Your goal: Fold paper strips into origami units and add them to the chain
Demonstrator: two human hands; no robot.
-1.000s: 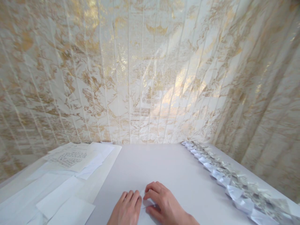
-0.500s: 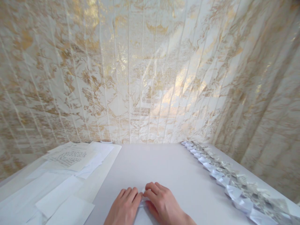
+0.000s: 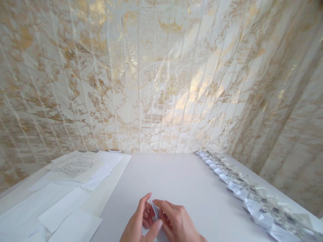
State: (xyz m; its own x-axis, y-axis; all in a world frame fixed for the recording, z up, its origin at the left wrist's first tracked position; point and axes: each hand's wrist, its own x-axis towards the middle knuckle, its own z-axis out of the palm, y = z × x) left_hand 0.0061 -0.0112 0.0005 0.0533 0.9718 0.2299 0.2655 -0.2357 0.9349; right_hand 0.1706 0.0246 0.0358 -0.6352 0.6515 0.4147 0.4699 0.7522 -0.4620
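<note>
A small folded piece of white paper [image 3: 155,211] stands raised between my two hands, just above the near part of the table. My left hand [image 3: 141,220] has its thumb and curled fingers around the paper's left side. On the right side, the bent fingers of my right hand [image 3: 178,218] grip the same paper. Much of the sheet is hidden behind my fingers, so its full folded shape cannot be made out.
Loose white sheets [image 3: 63,205] and a printed sheet [image 3: 78,166] lie on the left of the white table [image 3: 161,174]. Rows of folded paper pieces [image 3: 252,205], white and printed, run along the right. A gold-patterned curtain [image 3: 141,84] hangs behind.
Both hands were palm-down, pressing the paper on the table. Now the left hand has turned palm inward, and the paper is tipped up between the fingers.
</note>
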